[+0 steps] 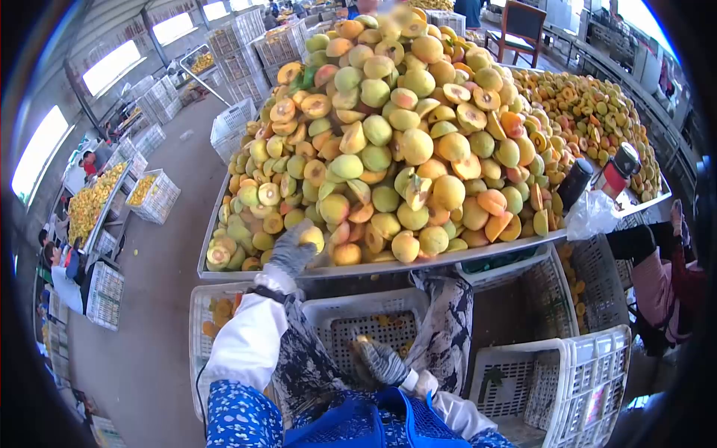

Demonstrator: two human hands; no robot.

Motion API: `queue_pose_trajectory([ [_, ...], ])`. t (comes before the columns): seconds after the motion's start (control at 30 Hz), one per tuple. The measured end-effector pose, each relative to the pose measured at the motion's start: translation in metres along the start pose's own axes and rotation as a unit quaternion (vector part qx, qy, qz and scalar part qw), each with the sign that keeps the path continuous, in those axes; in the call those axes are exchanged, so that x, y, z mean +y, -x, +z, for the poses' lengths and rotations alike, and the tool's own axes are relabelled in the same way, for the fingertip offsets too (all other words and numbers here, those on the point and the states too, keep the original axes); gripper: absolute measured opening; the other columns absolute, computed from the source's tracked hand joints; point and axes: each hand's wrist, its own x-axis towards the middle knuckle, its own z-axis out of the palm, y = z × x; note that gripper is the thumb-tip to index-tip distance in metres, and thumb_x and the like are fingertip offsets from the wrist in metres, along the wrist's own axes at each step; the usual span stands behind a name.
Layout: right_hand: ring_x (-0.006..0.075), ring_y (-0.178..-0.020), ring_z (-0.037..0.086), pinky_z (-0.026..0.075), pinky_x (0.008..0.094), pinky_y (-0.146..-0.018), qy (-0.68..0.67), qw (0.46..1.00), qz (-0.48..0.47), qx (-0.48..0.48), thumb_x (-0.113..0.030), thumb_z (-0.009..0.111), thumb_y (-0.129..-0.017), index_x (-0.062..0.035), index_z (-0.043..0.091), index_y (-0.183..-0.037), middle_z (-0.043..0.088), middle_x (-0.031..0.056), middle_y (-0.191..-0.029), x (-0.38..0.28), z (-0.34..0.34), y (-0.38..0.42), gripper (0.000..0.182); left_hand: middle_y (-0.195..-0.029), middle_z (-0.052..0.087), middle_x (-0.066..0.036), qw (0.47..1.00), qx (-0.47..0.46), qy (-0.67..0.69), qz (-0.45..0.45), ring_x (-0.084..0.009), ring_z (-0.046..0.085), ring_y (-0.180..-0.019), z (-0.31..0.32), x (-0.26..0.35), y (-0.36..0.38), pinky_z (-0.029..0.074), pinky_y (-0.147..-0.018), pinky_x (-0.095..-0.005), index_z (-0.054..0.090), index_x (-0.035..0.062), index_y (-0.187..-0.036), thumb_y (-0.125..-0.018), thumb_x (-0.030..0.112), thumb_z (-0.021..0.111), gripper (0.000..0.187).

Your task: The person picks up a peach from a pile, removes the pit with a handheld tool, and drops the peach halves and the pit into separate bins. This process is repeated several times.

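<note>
Fruit-processing shed, heaped peach table (224,275) (halved fruit), stacked white crates (239,33), concrete floor (160,299)

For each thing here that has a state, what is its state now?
left hand: gloved, closed on a peach
right hand: gloved, low over the white crate; grip unclear
peach pile: heaped high, many halved
flask: upright, capped

Bright daylight, blown-out windows, fisheye distortion, dark vignetted corners
</note>
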Motion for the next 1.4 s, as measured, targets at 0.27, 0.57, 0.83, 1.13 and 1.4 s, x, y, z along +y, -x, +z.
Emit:
queue_pose_trajectory([
  [0.27, 0.0058, -0.074, 0.046, 0.04, 0.0205, -0.066, -0.04, 0.977, -0.181, 0.105, -0.019, 0.049, -0.085, -0.0007, 0.051, -0.099, 0.053, 0.0011, -0.081, -0.021, 0.058, -0.011, 0.023, -0.104, 0.05, -0.012, 0.829, -0.07, 0.525, -0.18, -0.0225, 0.053, -0.088, 0.008, 0.066, 0.178, 0.048, -0.07, -0.0338, 0.041, 0.0044, -0.115, -0.076, 0.017, 0.051, 0.042],
  [0.57, 0.0165, -0.074, 0.055, 0.043, 0.0272, -0.066, 0.079, 0.983, -0.124, 0.107, -0.022, 0.042, -0.088, -0.0001, 0.053, -0.095, 0.058, 0.0078, -0.081, -0.022, 0.071, 0.001, 0.025, -0.093, 0.057, -0.011, 0.975, 0.082, 0.2, -0.046, -0.0224, 0.055, -0.084, 0.026, 0.055, 0.201, 0.045, -0.074, -0.0304, 0.055, 0.0022, -0.096, -0.085, 0.021, 0.04, 0.026],
  [0.83, 0.0233, -0.075, 0.058, 0.045, 0.0331, -0.063, 0.252, 0.951, -0.146, 0.104, -0.019, 0.045, -0.086, 0.0009, 0.05, -0.103, 0.058, 0.0162, -0.087, 0.036, 0.056, 0.003, 0.027, -0.082, 0.059, -0.013, 0.93, 0.054, 0.318, -0.177, -0.021, 0.058, -0.074, 0.034, 0.01, 0.212, 0.049, -0.069, -0.0302, 0.053, -0.0036, -0.095, -0.083, 0.024, 0.04, 0.033],
  [1.13, 0.037, -0.061, 0.053, 0.042, 0.0446, -0.05, 0.453, 0.878, -0.136, 0.075, -0.022, 0.044, -0.081, -0.0044, 0.04, -0.111, 0.05, 0.0212, -0.084, 0.062, 0.05, -0.008, 0.035, -0.082, 0.058, -0.014, 0.703, 0.083, 0.602, -0.37, -0.0238, 0.057, -0.073, 0.043, 0.022, 0.199, 0.047, -0.069, -0.0321, 0.053, -0.0007, -0.094, -0.078, 0.026, 0.046, 0.031],
  [1.4, 0.0388, -0.07, 0.052, 0.041, 0.0433, -0.057, 0.384, 0.908, -0.148, 0.074, -0.02, 0.037, -0.086, -0.0057, 0.043, -0.11, 0.052, 0.0203, -0.083, 0.059, 0.053, -0.006, 0.028, -0.073, 0.057, -0.011, 0.692, 0.119, 0.553, -0.449, -0.0209, 0.054, -0.06, 0.054, 0.034, 0.189, 0.046, -0.055, -0.0289, 0.054, 0.0035, -0.086, -0.075, 0.03, 0.05, 0.029],
])
